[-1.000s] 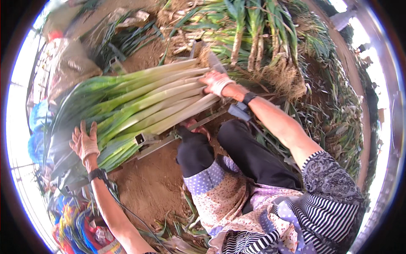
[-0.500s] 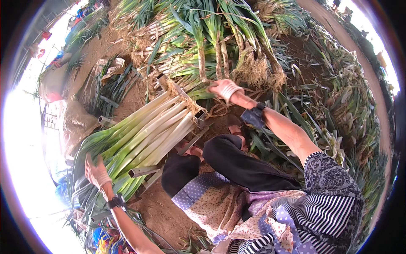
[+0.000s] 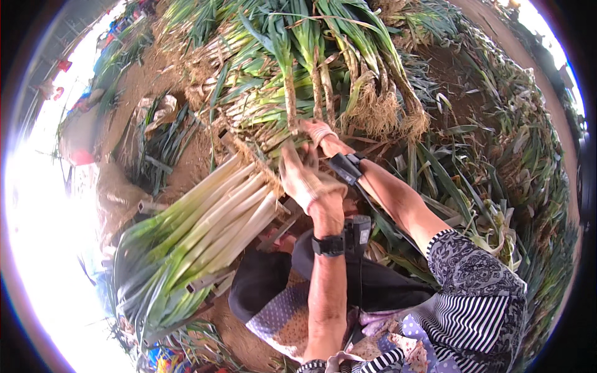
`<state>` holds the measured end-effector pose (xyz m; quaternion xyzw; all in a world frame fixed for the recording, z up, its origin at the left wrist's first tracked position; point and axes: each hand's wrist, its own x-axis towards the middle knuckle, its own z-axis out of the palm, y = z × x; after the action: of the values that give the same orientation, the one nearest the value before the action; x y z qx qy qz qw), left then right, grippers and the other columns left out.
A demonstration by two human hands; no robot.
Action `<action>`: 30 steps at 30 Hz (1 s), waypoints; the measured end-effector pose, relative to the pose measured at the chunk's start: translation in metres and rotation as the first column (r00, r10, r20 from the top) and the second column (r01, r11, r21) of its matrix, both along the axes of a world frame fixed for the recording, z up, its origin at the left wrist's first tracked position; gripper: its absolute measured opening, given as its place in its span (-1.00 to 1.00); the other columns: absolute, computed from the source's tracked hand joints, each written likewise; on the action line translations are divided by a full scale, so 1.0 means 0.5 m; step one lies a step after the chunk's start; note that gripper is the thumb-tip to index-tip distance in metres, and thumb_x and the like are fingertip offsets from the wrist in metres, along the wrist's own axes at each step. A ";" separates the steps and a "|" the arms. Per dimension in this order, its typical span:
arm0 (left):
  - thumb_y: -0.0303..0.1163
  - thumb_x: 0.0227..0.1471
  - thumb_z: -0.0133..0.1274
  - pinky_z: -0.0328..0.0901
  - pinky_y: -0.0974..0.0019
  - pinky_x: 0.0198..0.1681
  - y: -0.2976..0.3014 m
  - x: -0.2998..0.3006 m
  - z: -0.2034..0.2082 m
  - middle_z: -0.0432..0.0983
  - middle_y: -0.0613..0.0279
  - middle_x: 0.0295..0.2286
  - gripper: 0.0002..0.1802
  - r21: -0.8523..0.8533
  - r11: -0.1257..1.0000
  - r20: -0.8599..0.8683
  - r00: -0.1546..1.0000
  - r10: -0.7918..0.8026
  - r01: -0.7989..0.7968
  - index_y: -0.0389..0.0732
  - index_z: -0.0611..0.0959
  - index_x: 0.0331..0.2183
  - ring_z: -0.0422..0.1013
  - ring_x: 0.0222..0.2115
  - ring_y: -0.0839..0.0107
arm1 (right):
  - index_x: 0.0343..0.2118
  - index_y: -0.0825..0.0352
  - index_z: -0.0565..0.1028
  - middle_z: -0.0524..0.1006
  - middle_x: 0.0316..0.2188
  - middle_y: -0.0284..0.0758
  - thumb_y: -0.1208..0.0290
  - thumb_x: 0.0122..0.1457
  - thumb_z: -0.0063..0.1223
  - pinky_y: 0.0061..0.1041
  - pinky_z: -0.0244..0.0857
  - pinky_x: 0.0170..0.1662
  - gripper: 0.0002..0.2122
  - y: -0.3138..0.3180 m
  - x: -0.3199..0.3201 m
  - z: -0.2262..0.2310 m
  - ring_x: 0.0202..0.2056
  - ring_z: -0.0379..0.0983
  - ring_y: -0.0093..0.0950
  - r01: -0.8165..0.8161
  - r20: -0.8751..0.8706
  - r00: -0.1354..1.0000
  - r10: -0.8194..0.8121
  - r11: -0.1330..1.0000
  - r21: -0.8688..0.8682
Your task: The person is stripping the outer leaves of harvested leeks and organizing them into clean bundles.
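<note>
Peeled leeks (image 3: pixel 217 208) with long white shafts and green tops lie in a bundle on a low metal frame (image 3: pixel 202 281) at the left, root ends toward my hands. My right hand (image 3: pixel 318 130), in a pale glove, is curled at the lower end of an unpeeled, soil-stained leek (image 3: pixel 290 102); its fingertips are partly hidden. My left hand (image 3: pixel 303 177), also gloved, reaches just below it with fingers stretched up and apart, slightly blurred. More unpeeled leeks (image 3: pixel 382 62) lie beyond, their bushy roots (image 3: pixel 376 112) hanging toward me.
A large pile of leeks (image 3: pixel 249 93) spreads across the far ground. Stripped leaves (image 3: pixel 491 168) are heaped along the right. A pale sack (image 3: pixel 121 186) and bare soil (image 3: pixel 140 90) lie at the left. My bent knees (image 3: pixel 261 280) are close to the frame.
My left hand has left the green tops of the bundle and moved right and away to join my right hand. The right hand stays near the unpeeled leek's lower end.
</note>
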<state>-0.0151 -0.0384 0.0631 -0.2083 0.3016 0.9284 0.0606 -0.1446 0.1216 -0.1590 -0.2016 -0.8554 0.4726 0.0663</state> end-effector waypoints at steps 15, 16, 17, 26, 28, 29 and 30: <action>-0.28 -0.02 0.11 0.24 0.44 -0.44 -0.045 -0.095 -0.105 0.44 0.32 -0.56 -0.79 -0.316 0.942 0.079 0.987 0.142 -0.111 -0.17 0.50 -0.36 0.37 -0.53 0.47 | -0.48 0.47 0.44 0.38 -0.63 -0.28 0.01 -0.05 0.13 -0.23 0.10 -0.49 -0.53 -0.175 -0.143 -0.016 -0.62 0.18 -0.40 0.314 0.338 0.933 -0.125 0.743 -0.591; -0.29 -0.02 0.11 0.25 0.44 -0.45 -0.050 -0.100 -0.115 0.45 0.33 -0.57 -0.80 -0.329 0.939 0.103 0.985 0.140 -0.100 -0.15 0.50 -0.35 0.38 -0.56 0.48 | -0.46 0.47 0.43 0.37 -0.62 -0.28 0.03 -0.05 0.13 -0.23 0.13 -0.49 -0.54 -0.174 -0.134 -0.005 -0.62 0.20 -0.41 0.299 0.321 0.942 -0.095 0.673 -0.677; -0.29 -0.02 0.11 0.25 0.44 -0.45 -0.056 -0.104 -0.118 0.45 0.33 -0.57 -0.80 -0.330 0.938 0.097 0.984 0.147 -0.107 -0.15 0.50 -0.35 0.38 -0.56 0.48 | -0.44 0.46 0.42 0.36 -0.62 -0.27 0.05 -0.06 0.14 -0.24 0.15 -0.48 -0.55 -0.172 -0.122 0.011 -0.62 0.22 -0.42 0.282 0.303 0.951 -0.068 0.595 -0.752; -0.22 -0.03 0.13 0.26 0.56 -0.54 0.024 -0.094 -0.107 0.45 0.33 -0.47 -0.75 -0.329 0.929 0.197 0.975 -0.106 0.168 -0.17 0.56 -0.34 0.37 -0.54 0.58 | -0.37 0.36 0.46 0.42 -0.71 -0.39 0.26 -0.14 0.22 -0.62 0.14 -0.72 -0.68 -0.083 0.371 0.245 -0.74 0.30 -0.64 0.385 0.288 0.922 -0.261 0.702 -0.599; -0.17 -0.04 0.15 0.29 0.50 -0.58 0.046 -0.088 -0.119 0.47 0.30 -0.52 -0.71 -0.301 0.908 0.246 0.943 -0.223 0.293 -0.18 0.56 -0.34 0.38 -0.60 0.52 | -0.29 0.38 0.43 0.42 -0.71 -0.40 0.25 -0.15 0.26 -0.64 0.12 -0.74 -0.61 -0.078 0.473 0.299 -0.76 0.29 -0.65 0.374 0.179 0.920 -0.349 0.643 -0.669; -0.16 -0.04 0.14 0.32 0.43 -0.62 0.062 -0.084 -0.136 0.49 0.26 -0.57 -0.68 -0.288 0.891 0.272 0.922 -0.276 0.352 -0.20 0.55 -0.32 0.38 -0.66 0.45 | -0.25 0.41 0.43 0.50 -0.59 -0.34 0.27 -0.18 0.28 -0.62 0.25 -0.61 -0.56 -0.064 0.504 0.320 -0.65 0.38 -0.63 0.439 0.290 0.897 -0.334 0.749 -0.496; -0.08 -0.05 0.14 0.33 0.39 -0.61 0.072 -0.069 -0.154 0.49 0.23 -0.60 -0.63 -0.322 0.836 0.276 0.888 -0.367 0.445 -0.18 0.54 -0.33 0.39 -0.68 0.39 | -0.23 0.42 0.42 0.52 -0.53 -0.32 0.29 -0.19 0.29 -0.62 0.28 -0.51 -0.54 -0.064 0.531 0.335 -0.57 0.41 -0.63 0.444 0.298 0.889 -0.348 0.815 -0.372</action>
<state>-0.0498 -0.0025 -0.0138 -0.2403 0.5034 0.7925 0.2465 0.1210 0.0897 0.0086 -0.4355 -0.6705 0.6001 0.0240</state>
